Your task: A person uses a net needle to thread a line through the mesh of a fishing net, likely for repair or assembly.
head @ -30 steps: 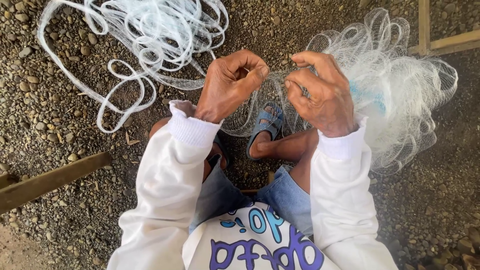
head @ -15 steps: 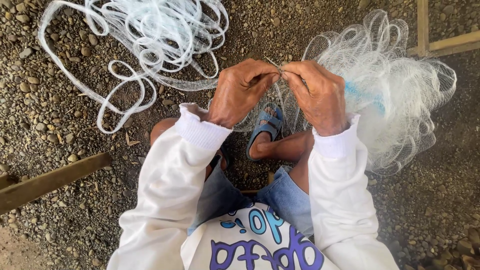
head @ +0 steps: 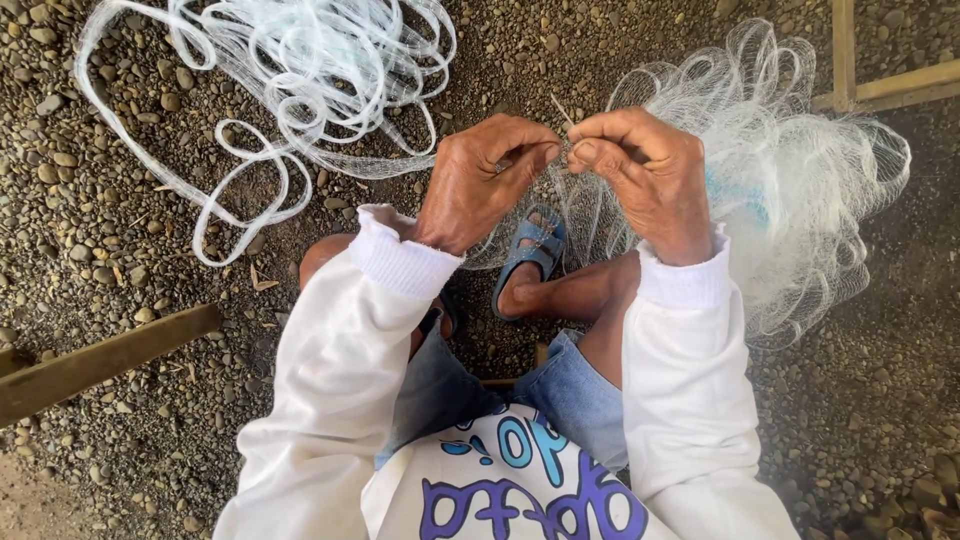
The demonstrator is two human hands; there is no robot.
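A fine white fishing net [head: 800, 190] lies bunched on the gravel at my right, and a strand of it runs up between my hands. My left hand [head: 480, 185] and my right hand [head: 645, 175] meet fingertip to fingertip above my sandalled foot [head: 530, 260], both pinching the net's mesh. A thin pale sliver, perhaps a netting needle [head: 560, 110], sticks up between the fingertips; which hand holds it I cannot tell. A looped length of the same white net [head: 300, 70] is spread at the upper left.
Gravel ground [head: 100, 230] surrounds me. A wooden plank [head: 100, 360] lies at the lower left. A wooden frame [head: 880, 80] stands at the upper right. My knees and blue shorts [head: 450, 390] fill the lower middle.
My hands, apart a second ago, have come together until the fingertips touch. The left hand moved right toward the right hand on the net.
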